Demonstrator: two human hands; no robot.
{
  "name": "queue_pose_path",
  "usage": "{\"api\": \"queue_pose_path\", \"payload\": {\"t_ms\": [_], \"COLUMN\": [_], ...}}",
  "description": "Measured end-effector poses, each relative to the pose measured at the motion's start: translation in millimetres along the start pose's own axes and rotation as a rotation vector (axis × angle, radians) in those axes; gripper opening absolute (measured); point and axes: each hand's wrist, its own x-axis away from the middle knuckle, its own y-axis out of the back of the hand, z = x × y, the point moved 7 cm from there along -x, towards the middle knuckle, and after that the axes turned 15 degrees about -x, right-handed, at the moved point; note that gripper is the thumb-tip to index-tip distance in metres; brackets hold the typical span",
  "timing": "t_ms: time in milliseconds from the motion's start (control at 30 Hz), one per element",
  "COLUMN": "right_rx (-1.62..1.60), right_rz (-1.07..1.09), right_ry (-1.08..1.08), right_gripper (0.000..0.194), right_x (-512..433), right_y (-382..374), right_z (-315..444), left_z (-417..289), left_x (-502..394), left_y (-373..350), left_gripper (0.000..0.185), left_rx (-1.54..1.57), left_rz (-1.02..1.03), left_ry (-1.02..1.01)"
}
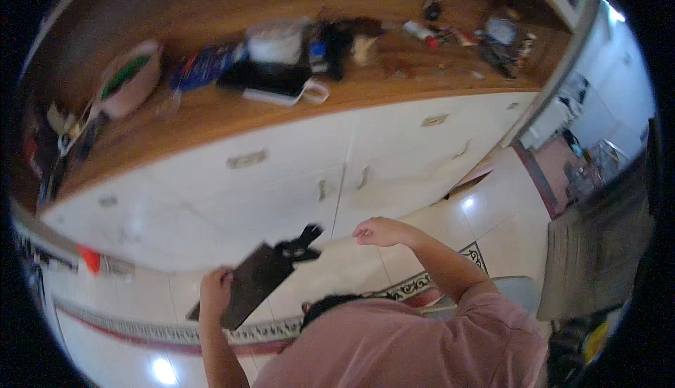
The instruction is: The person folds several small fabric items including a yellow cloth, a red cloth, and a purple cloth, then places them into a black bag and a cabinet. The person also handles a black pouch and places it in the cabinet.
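Note:
My left hand (215, 288) grips the edge of a flat, dark brown rectangular object (258, 282). It looks like a slim case or board, tilted in front of the white cabinet doors. At its upper end is a black, forked piece (300, 245), perhaps a strap or clip; blur hides the detail. My right hand (382, 231) is raised to the right of that piece, apart from it. Its fingers are curled in, and nothing shows in them.
A wooden shelf (200, 124) over the white cabinet (285, 177) bears a pink basket (134, 79), a blue packet (205, 66), a white container (277, 42) and small clutter. Metal handles (364, 177) project from the doors. A patterned border (158, 330) crosses the tiled floor. A doorway stands at right.

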Motion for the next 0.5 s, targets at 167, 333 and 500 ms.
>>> {"api": "queue_pose_path", "payload": {"t_ms": [167,333,500], "right_rx": [-0.106,0.261,0.546], "right_rz": [-0.987,-1.146,-0.678], "right_ry": [0.459,0.343,0.177], "right_gripper": [0.015,0.048,0.065], "right_x": [91,72,16], "right_y": [177,281,292], "right_z": [97,169,175], "left_z": [-69,-162,-264], "left_x": [-11,-19,-24], "left_y": [34,104,191], "left_gripper": [0.013,0.012,0.012], "left_rx": [0.05,0.266,0.381], "left_rz": [-0.088,-0.118,-0.424], "left_ry": [-0.264,-0.532,-0.724]}}
